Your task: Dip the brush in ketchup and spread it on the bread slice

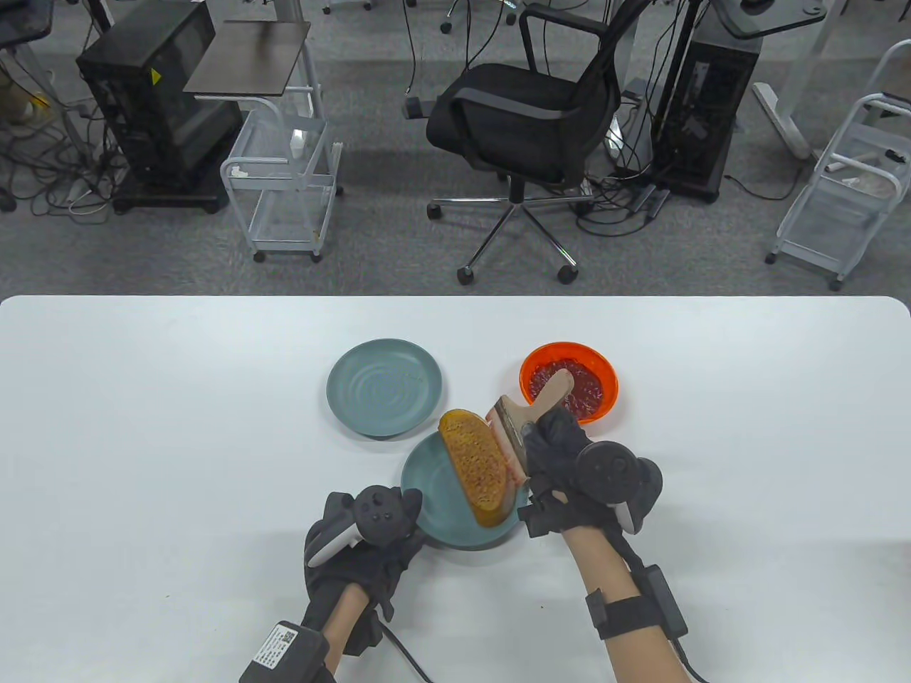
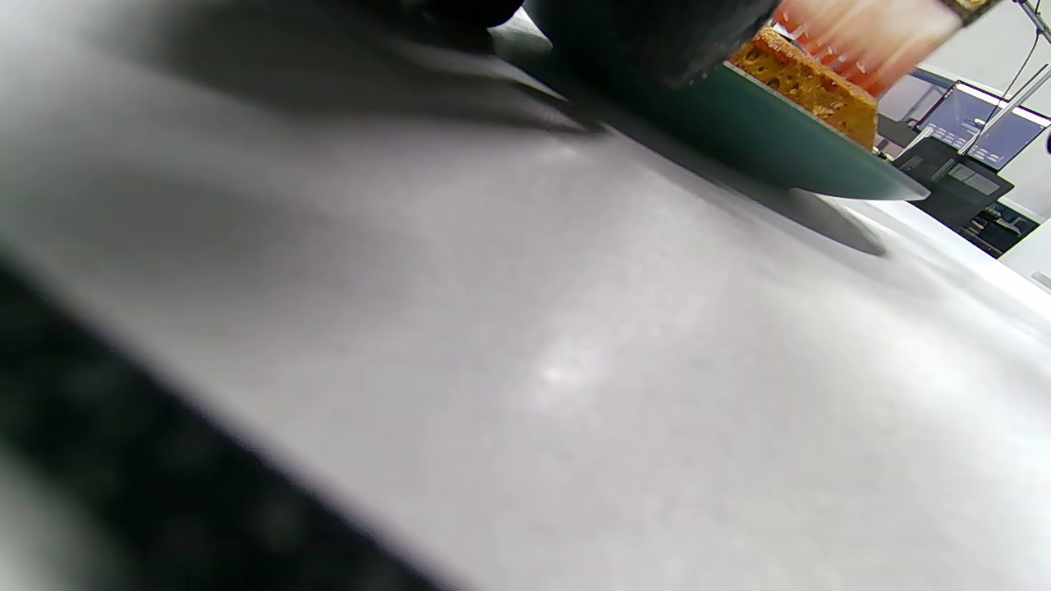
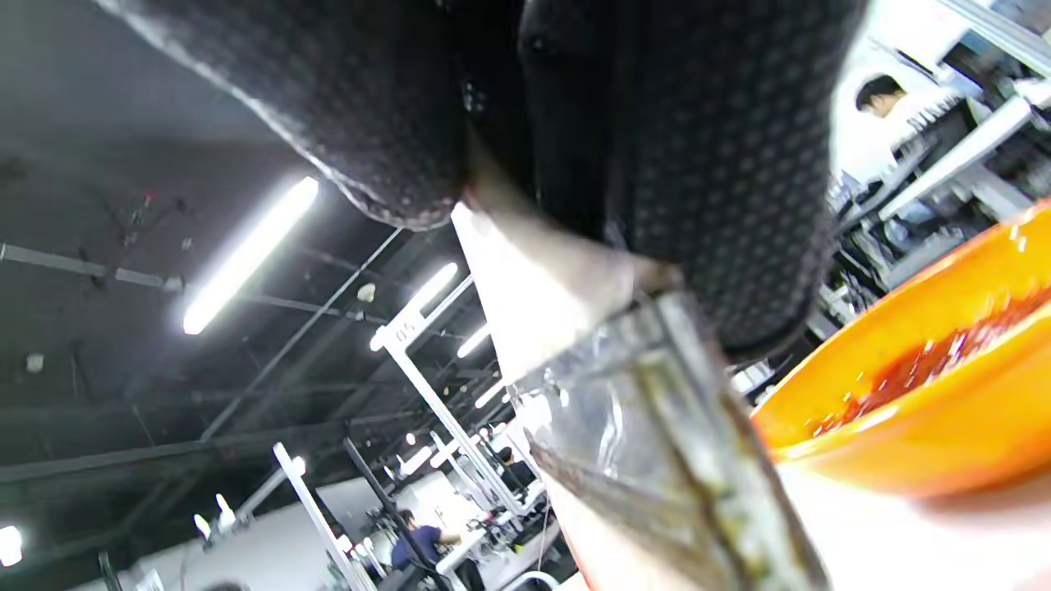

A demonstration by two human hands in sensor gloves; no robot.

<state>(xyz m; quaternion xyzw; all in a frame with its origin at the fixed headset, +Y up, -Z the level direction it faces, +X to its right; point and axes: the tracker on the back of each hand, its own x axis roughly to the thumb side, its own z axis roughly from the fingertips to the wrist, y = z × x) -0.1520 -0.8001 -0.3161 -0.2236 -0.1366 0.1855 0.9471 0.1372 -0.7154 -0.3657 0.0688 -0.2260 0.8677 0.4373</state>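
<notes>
Left hand steadies plate rim; right hand grasps brush on bread; ketchup bowl behind.

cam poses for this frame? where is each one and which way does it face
Table view: high, looking down at the table; shows the left hand at the plate with the bread, and the right hand holding the brush.
Left wrist view: just above the tabletop, facing across it; dark glove at the top edge.
Right wrist view: low, tilted up toward the ceiling; gloved fingers on the brush.
Shared: table and right wrist views both show the orange bowl.
</notes>
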